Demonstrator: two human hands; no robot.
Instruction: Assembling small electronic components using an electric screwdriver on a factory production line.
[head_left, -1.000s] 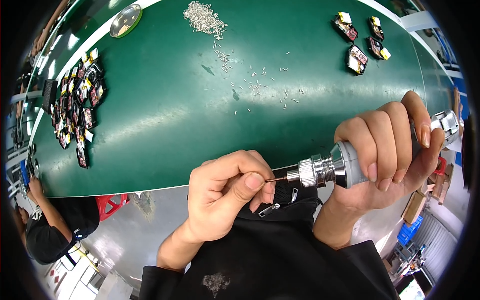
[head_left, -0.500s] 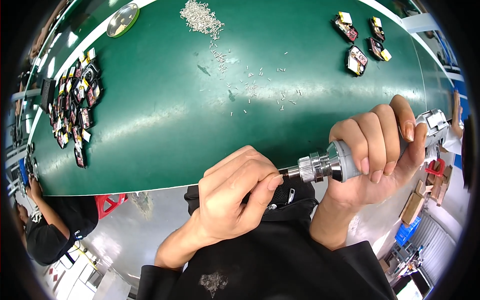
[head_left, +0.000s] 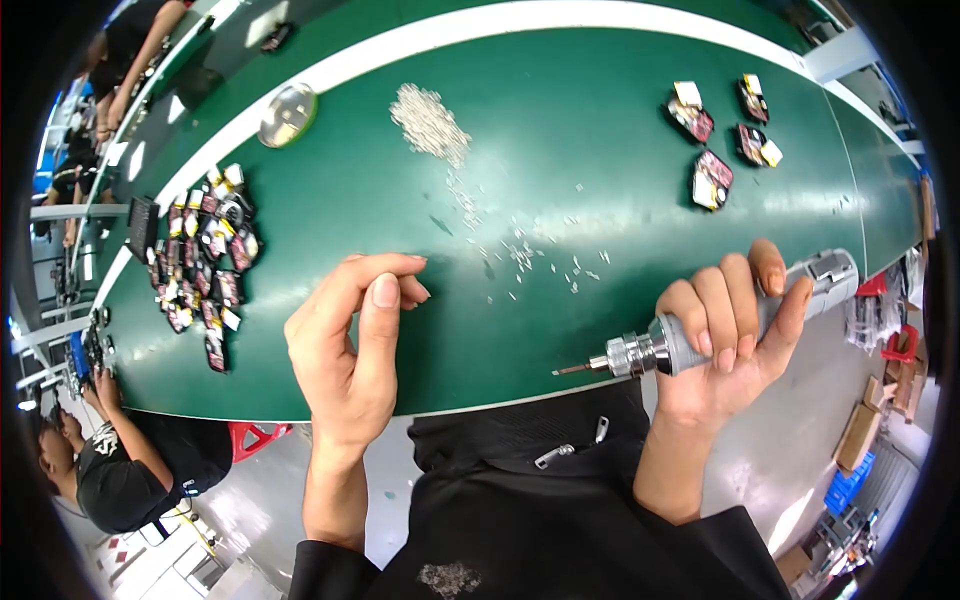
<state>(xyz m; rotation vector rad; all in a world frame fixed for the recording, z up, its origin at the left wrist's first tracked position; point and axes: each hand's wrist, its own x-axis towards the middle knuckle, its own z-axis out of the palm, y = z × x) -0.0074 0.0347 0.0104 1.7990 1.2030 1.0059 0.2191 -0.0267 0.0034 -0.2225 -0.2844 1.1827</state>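
Observation:
A grey electric screwdriver [head_left: 683, 345] with a silver collar lies across my right hand [head_left: 735, 335], whose fingers are wrapped round its body. Its thin bit [head_left: 573, 371] points left over the table's near edge and touches nothing I can see. My left hand [head_left: 350, 340] is raised over the table's near edge, well left of the bit. Its fingers are loosely bent, the thumb is beside them, and nothing shows in its grasp. Beyond the hands, small silver screws [head_left: 522, 255] lie scattered on the green table [head_left: 330, 230], trailing back to a dense pile [head_left: 428, 122].
At left, many small black-and-red units with white tags [head_left: 205, 260] lie heaped; several similar units [head_left: 711, 180] sit apart at far right. A round shallow dish [head_left: 288, 116] stands at the back left. Another person [head_left: 140, 455] works at the table's left end, beside a red stool [head_left: 258, 438].
My left hand has come away from the screwdriver's bit and moved left and up, its fingers loosening. The bit is now bare. The view has tilted, showing more of the table's far side.

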